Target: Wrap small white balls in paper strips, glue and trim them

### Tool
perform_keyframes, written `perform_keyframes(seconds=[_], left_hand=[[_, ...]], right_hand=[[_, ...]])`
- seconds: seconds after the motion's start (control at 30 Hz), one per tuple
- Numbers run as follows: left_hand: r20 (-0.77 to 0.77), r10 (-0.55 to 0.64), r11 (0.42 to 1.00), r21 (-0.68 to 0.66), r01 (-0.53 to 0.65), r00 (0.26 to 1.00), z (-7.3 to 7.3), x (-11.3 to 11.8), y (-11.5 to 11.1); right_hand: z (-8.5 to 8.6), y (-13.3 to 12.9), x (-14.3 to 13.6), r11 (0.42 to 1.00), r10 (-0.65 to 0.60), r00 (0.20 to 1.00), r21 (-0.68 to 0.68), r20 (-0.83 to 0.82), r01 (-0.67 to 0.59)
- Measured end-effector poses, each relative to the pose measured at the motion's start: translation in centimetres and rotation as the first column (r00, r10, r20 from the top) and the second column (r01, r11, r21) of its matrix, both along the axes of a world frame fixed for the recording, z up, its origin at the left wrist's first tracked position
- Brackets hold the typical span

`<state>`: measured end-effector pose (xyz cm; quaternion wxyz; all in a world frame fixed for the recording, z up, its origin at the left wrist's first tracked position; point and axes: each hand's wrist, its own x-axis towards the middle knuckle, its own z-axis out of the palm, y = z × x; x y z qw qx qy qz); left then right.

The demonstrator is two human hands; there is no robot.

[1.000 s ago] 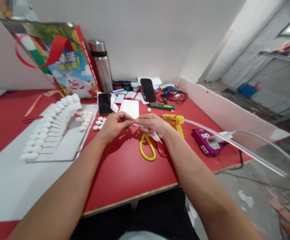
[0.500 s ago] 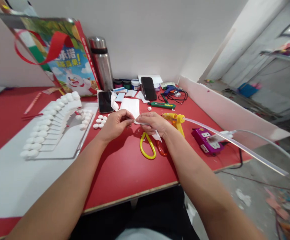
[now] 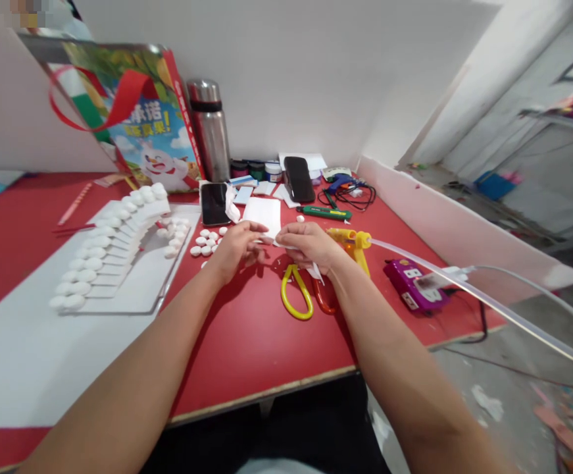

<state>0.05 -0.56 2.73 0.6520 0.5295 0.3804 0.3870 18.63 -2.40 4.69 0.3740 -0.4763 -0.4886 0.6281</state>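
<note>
My right hand (image 3: 310, 247) is pinched closed on a thin white piece of paper (image 3: 316, 270), whose end hangs below the palm. Its fingertips also cover part of something small and white. Just to the left, my left hand (image 3: 241, 250) has its fingers apart, close to the right fingertips, with nothing clearly held. Beyond both hands lies a flat white sheet (image 3: 262, 214). Under the right hand are scissors with a yellow handle loop (image 3: 296, 304) and a red one (image 3: 324, 297). Small white oval pieces (image 3: 207, 242) lie left of my left hand.
A stepped white model (image 3: 113, 243) edged with white ovals stands at left. A yellow glue gun (image 3: 352, 241) with a long clear stick lies right, near a purple power box (image 3: 414, 284). A steel flask (image 3: 211, 128), printed bag (image 3: 152, 125) and phones (image 3: 214, 203) are behind.
The left fingers have come away from the right fingertips and spread. The right hand keeps the white paper. The whole view has shifted slightly.
</note>
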Motion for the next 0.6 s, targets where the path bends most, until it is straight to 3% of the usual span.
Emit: perform_keyframes(seconds=[0.07, 0.17, 0.4, 0.6], left_hand=[[-0.013, -0.046, 0.992, -0.117, 0.045, 0.999, 0.06, 0.07, -0.02], [-0.065, -0.124, 0.975, -0.192, 0.109, 0.990, 0.11, 0.16, -0.17], [-0.098, -0.160, 0.986, -0.069, 0.154, 0.982, 0.22, -0.03, -0.35], [-0.125, -0.172, 0.982, -0.095, 0.160, 0.977, 0.23, -0.35, -0.20]], right_hand=[[0.14, -0.08, 0.00, 1.000, -0.004, 1.000, -0.005, 0.028, 0.004], [0.26, -0.18, -0.16, 1.000, 0.014, 0.998, 0.006, 0.058, -0.014], [0.23, -0.31, -0.33, 0.999, 0.046, 0.997, 0.017, 0.069, -0.047], [0.40, -0.42, -0.19, 0.995, 0.085, 0.988, 0.033, 0.128, -0.090]])
